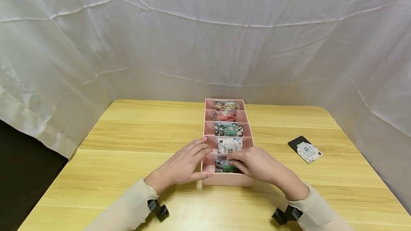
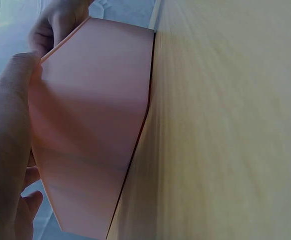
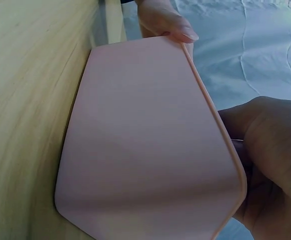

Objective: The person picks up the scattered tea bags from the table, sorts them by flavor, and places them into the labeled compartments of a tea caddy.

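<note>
A pink divided box (image 1: 227, 180) stands on the table, with flat printed sachets in its compartments. My left hand (image 1: 179, 163) rests along the box's left rim, fingers extended over the edge and thumb on the near corner; the left wrist view shows that thumb at the rim. My right hand (image 1: 261, 163) reaches into the nearest compartment, its curled fingers and thumb at the upper right of a dark sachet with a green label (image 1: 223, 167), which they appear to pinch. Just behind is a white floral sachet (image 1: 229, 144). The right fingertips are partly hidden in the right wrist view.
Farther compartments hold a green-and-white sachet (image 1: 229, 129), a red sachet (image 1: 224, 115) and a multicoloured sachet (image 1: 226, 105). To the right on the wooden table (image 1: 144, 127) lie a black sachet (image 1: 297, 142) and an overlapping white floral sachet (image 1: 309, 152). A pale curtain (image 1: 199, 52) hangs behind.
</note>
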Tool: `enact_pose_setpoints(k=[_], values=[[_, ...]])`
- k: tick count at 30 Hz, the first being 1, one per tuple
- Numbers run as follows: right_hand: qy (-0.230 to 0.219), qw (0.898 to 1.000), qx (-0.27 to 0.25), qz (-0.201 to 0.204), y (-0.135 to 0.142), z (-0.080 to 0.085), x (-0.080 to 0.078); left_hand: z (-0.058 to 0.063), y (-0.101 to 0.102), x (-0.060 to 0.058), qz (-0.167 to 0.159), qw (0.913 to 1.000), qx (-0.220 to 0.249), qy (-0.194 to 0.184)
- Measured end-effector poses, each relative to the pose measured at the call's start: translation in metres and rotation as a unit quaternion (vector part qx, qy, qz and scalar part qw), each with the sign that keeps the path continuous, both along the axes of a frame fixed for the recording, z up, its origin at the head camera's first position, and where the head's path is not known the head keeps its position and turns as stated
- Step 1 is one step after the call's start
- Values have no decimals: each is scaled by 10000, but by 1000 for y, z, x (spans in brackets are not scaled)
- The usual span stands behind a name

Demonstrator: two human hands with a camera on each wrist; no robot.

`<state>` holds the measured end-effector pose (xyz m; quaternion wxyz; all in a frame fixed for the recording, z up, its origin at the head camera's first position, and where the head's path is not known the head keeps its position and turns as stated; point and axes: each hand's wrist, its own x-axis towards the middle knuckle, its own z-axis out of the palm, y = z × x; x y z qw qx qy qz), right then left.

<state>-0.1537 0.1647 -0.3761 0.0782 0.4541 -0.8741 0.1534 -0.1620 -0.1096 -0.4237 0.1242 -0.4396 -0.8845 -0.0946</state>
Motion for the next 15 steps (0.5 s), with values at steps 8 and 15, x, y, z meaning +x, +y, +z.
enact_pose_setpoints(k=[8,15], values=[[451,9985,178,-264,6,9,3,-1,0,0,-52,10000,-9,30],[715,9955,-85,-620,22,19,4,1,-1,1,-22,10000,29,-31]])
